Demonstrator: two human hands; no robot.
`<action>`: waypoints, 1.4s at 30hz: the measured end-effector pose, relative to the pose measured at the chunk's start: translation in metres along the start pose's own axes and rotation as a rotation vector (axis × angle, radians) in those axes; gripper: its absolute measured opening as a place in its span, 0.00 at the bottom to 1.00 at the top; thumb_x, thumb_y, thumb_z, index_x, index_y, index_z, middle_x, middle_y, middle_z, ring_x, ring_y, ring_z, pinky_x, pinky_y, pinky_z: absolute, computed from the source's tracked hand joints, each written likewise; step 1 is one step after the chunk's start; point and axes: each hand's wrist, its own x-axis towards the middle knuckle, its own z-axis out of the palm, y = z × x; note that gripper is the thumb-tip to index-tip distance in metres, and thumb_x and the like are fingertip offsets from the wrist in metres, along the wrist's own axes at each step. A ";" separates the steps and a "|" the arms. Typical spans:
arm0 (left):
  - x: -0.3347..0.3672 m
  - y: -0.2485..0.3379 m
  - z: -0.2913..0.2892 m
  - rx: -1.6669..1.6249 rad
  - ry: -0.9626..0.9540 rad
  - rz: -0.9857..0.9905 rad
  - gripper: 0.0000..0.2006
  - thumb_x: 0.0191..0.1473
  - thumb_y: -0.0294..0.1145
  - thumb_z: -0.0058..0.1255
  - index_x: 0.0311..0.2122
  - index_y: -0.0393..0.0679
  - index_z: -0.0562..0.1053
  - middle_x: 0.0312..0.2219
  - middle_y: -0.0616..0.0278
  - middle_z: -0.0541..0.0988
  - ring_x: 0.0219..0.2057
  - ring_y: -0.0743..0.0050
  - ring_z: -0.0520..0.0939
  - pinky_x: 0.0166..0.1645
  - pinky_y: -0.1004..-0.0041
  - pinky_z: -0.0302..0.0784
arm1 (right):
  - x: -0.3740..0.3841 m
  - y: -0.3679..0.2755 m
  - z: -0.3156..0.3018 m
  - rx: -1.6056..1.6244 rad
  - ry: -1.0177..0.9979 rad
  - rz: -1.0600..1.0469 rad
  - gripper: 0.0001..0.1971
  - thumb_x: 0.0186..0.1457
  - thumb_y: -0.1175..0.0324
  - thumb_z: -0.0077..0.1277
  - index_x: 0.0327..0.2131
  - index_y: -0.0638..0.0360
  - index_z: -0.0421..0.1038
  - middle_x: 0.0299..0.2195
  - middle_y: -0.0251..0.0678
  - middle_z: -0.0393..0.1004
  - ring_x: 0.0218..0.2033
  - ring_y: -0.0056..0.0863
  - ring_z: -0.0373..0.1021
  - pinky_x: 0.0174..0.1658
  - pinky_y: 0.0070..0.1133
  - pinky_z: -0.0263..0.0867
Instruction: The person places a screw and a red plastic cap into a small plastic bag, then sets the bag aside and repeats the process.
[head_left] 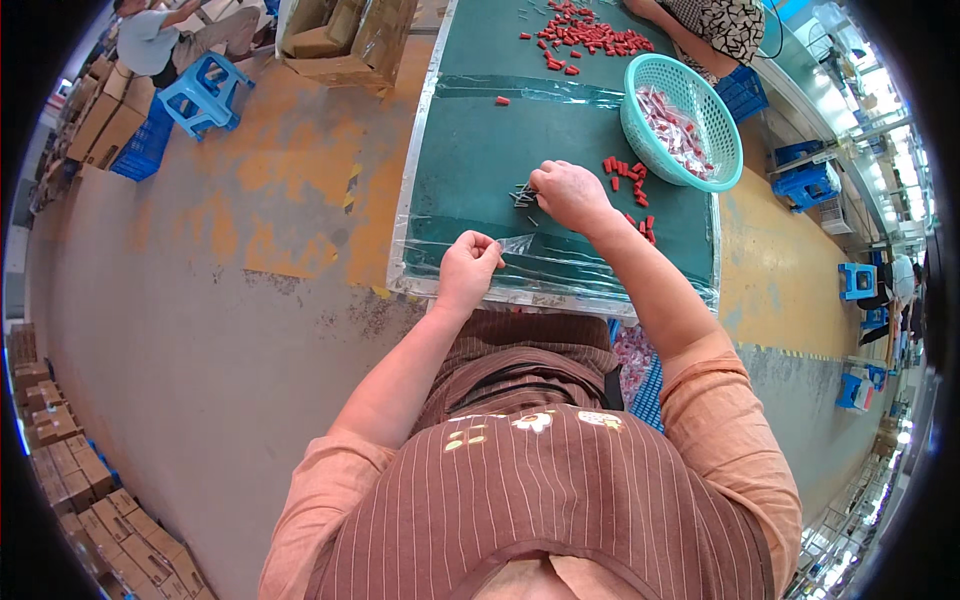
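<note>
My left hand is by the near edge of the green-topped table. Its thumb and finger pinch a small clear plastic bag, which points to the right. My right hand is farther in, fingertips drawn together at the right side of a little pile of metal screws. Whatever those fingertips hold is hidden. One loose screw lies just nearer than the pile. Right of my right hand are several small red plugs, with more red plugs beside my forearm.
A turquoise plastic basket of filled clear bags stands on the table's right. Beyond it spreads a heap of red plugs, near another person's arm. Clear tape crosses the tabletop. A blue stool and an open carton are at left.
</note>
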 end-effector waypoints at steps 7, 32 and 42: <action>-0.001 -0.002 0.001 -0.023 0.005 -0.016 0.06 0.52 0.29 0.51 0.28 0.37 0.70 0.20 0.65 0.76 0.22 0.85 0.74 0.28 0.82 0.68 | 0.008 0.005 0.005 -0.099 -0.183 0.037 0.06 0.42 0.70 0.49 0.25 0.59 0.74 0.29 0.40 0.76 0.29 0.39 0.73 0.35 0.30 0.69; -0.019 0.048 0.032 0.041 -0.199 0.006 0.07 0.50 0.31 0.50 0.32 0.39 0.71 0.23 0.66 0.77 0.22 0.88 0.70 0.25 0.83 0.63 | -0.079 -0.029 -0.029 0.900 0.154 -0.029 0.06 0.43 0.72 0.54 0.28 0.59 0.71 0.40 0.39 0.68 0.45 0.32 0.65 0.48 0.25 0.61; -0.014 0.052 0.022 0.229 -0.114 0.084 0.06 0.49 0.28 0.49 0.30 0.37 0.71 0.22 0.64 0.76 0.19 0.85 0.71 0.26 0.82 0.65 | -0.096 0.005 -0.028 0.593 0.196 0.355 0.13 0.45 0.72 0.53 0.38 0.57 0.71 0.37 0.37 0.69 0.37 0.31 0.69 0.41 0.25 0.65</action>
